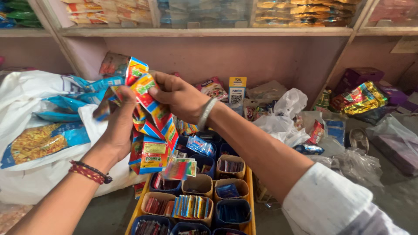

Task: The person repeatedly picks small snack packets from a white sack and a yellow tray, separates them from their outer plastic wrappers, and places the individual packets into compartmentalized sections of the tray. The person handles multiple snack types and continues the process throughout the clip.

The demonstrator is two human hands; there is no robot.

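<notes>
A long strip of small sachets [150,126], printed in red, yellow, green and blue, is held up in front of a pinkish wall, above a yellow tray [249,191]. The upper end of the strip is pinched by the right hand [178,96], whose thumb and fingers are pressed together on the top sachets; a metal bangle [206,114] is worn on that wrist and a white sleeve [331,206] covers the forearm lower down. The left hand [117,126] is closed around the strip from behind, just beside the right hand, with the fingers curled over its left edge. Red and dark thread bands [90,172] are tied at the left wrist. From both hands the strip hangs folded down, and its lowest sachets dangle over the tray without clearly touching it.

The tray is divided into small blue and tan cups [198,185], and packs of sachets are stood upright in several of them. To the left, a large white sack [26,182] is seen with blue snack packets [41,141] lying on it. To the right, crumpled white plastic bags [283,117], a shiny gold and red foil packet [359,98] and purple boxes [359,76] are spread over the tabletop. A shelf [204,31] runs across the top, loaded with more packets, too blurred to be told apart.
</notes>
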